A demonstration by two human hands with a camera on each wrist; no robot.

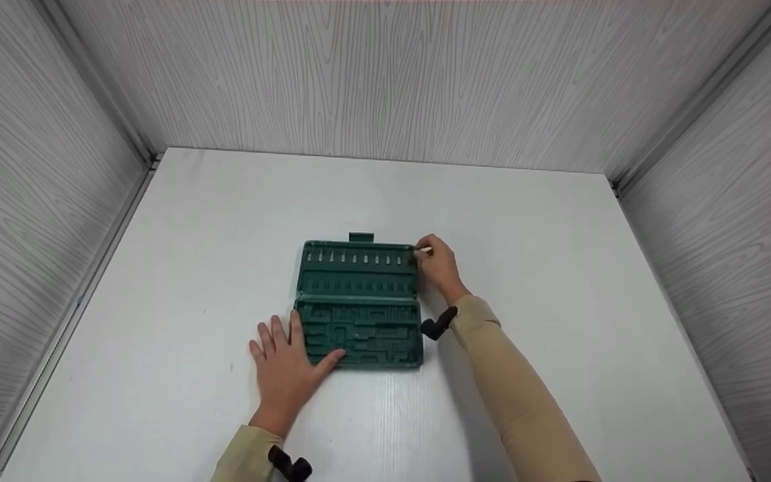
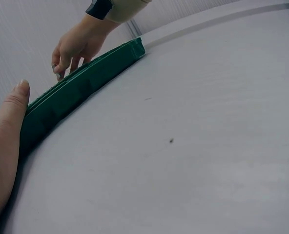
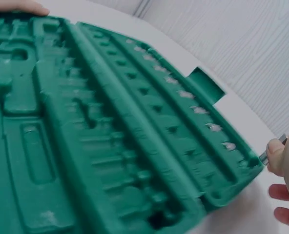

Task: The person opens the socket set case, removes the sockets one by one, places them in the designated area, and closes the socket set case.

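Room beyond the open green plastic case [image 1: 359, 270]; bare left hand [image 1: 286, 371] bars its near-left corner, bare right hand [image 1: 438, 266] its far-right!

Left hand [image 1: 285, 375] lies spread wide; right arm [image 1: 519, 391] reaches farther forward, right hand [image 1: 439, 264] set in a pinch!

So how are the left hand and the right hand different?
The left hand has its fingers spread wide, while the right hand has its fingers bent, pinching a small metal piece. The left hand is at the near left corner of the green case; the right hand is by its far right corner. Both arms wear tan sleeves.
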